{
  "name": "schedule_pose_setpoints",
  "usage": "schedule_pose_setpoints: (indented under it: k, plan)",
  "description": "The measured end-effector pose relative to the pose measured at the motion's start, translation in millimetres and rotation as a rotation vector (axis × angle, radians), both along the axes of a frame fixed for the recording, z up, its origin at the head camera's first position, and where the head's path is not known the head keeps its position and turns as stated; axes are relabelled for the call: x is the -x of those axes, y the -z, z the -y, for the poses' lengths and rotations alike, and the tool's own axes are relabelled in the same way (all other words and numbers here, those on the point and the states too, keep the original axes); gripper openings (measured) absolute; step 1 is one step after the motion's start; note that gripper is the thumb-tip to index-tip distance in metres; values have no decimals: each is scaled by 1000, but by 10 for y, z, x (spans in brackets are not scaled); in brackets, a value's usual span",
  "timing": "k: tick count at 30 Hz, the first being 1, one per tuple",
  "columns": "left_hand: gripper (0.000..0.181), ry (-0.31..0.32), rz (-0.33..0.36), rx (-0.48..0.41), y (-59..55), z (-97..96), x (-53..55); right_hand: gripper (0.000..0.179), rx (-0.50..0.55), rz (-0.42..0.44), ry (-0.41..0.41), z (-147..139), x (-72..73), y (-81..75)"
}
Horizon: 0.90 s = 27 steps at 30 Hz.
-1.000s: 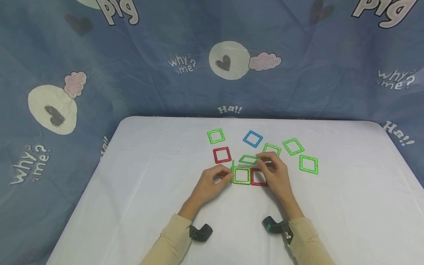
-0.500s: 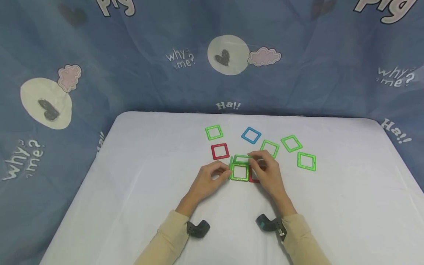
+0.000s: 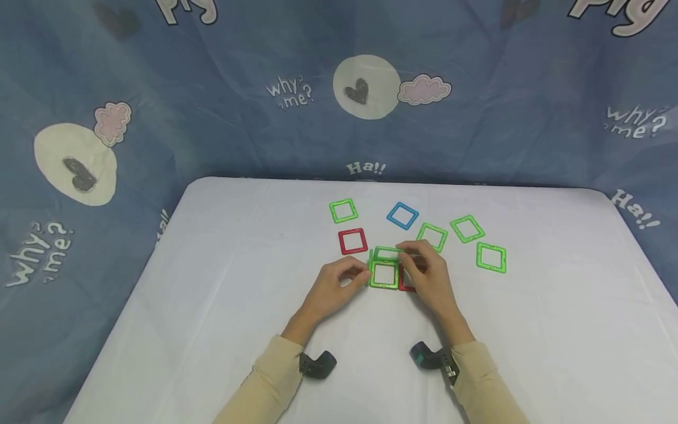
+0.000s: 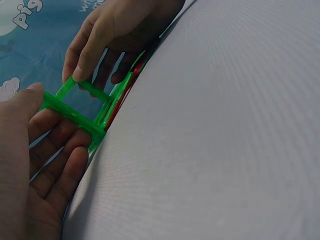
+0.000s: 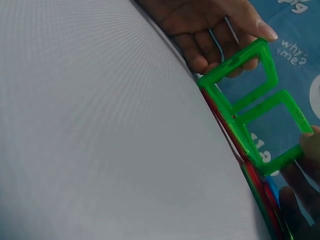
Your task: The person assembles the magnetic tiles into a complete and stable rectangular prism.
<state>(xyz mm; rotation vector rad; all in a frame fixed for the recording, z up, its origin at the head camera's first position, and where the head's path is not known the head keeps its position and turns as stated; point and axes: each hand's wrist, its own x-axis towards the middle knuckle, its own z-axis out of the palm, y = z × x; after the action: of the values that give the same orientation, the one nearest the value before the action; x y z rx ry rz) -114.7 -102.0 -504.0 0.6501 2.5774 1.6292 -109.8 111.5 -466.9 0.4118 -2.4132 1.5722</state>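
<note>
My left hand point(image 3: 329, 290) pinches an upright green square magnetic tile point(image 5: 232, 62) between thumb and fingers, at the left edge of a flat green tile point(image 3: 384, 287). A second green tile point(image 5: 260, 107), standing up along the flat tile's far edge, is pinched at its right side by my right hand point(image 3: 428, 278). In the right wrist view the two raised tiles stand close together at an angle. A flat red tile point(image 3: 406, 288) adjoins the flat green one on the right, partly hidden under my right hand.
Loose square tiles lie beyond my hands: a red one point(image 3: 352, 241), a blue one point(image 3: 402, 226) and several green ones, including one point(image 3: 491, 268) at right. A patterned blue cloth point(image 3: 238, 129) hangs behind the white table point(image 3: 212, 265).
My right hand has moved left with its green tile, from above the red tile to the flat green tile's far edge, and the tile stands more upright. My left hand keeps its grip.
</note>
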Motion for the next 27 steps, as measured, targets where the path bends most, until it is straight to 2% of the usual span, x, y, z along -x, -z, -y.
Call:
schedule_pose_setpoints:
  k: [10, 27]
  plan:
    - [14, -5, 6, 10, -13, -5, -3, 19, 7, -9, -6, -5, 1, 12]
    - [13, 11, -8, -26, -1, -10, 0, 19, 27, -8, -29, -13, 2, 31]
